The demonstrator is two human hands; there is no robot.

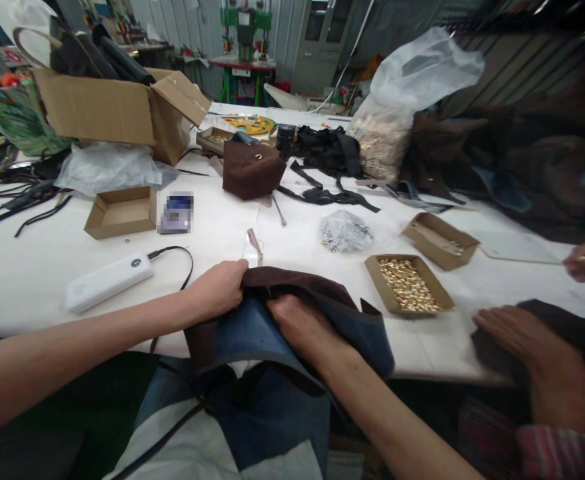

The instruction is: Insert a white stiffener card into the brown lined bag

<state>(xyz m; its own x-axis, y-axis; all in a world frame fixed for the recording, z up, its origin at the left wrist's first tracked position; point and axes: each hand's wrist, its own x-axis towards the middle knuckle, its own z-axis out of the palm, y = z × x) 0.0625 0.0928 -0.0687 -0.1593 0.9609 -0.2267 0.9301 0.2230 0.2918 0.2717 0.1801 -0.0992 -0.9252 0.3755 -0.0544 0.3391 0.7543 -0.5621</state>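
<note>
A brown fabric bag with a blue lining (pixel 342 293) lies across the table's front edge, its open side towards me. My left hand (pixel 222 287) is closed on its far left edge, thumb and fingers pinching the brown cloth. Inside the bag, against the blue lining, my right hand (pixel 297 323) is curled closed; its fingertips are tucked into the fold, so what they hold is hidden. Just beyond the bag, a small strip-like piece (pixel 255 245) stands on the table. Farther back sits another brown fabric bag (pixel 252 170) with a metal snap on it.
A box of gold-coloured fasteners (pixel 407 285) stands right of the bag, near a second small box (pixel 441 241) and a plastic bag of silvery parts (pixel 346 231). A white power bank (pixel 110 281) with a cable lies left. At right are a co-worker's hands (pixel 522 333) on dark cloth.
</note>
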